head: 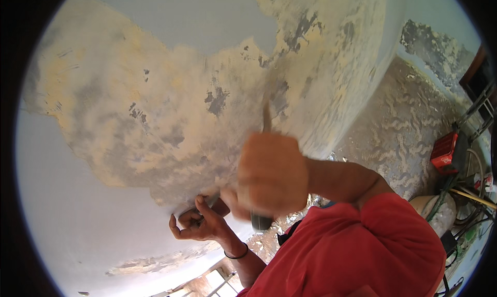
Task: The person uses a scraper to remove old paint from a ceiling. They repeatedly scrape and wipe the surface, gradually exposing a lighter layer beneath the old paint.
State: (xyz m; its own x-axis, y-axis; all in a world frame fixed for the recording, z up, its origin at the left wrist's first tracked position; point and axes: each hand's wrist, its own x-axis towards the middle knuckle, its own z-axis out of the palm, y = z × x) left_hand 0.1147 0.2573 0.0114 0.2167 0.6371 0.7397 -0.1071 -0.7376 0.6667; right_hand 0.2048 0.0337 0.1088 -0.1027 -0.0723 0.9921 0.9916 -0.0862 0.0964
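Note:
My right hand, blurred, is closed in a fist around a tool, whose dark rounded handle end shows below the fist. A thin brownish part sticks out above it; its kind cannot be told. Lower left, my left hand, with a black band on the wrist, holds a small object with a reddish-brown block-like end between thumb and fingers, close to the wall. The object is partly hidden and unclear. Before me the wall has rough cream and grey patches, bordered by smooth pale paint.
At right, the patterned floor runs along the wall. A red crate, a metal ladder, a pale sack and tangled cables or hoses stand or lie there. Pale debris covers the floor below my hands.

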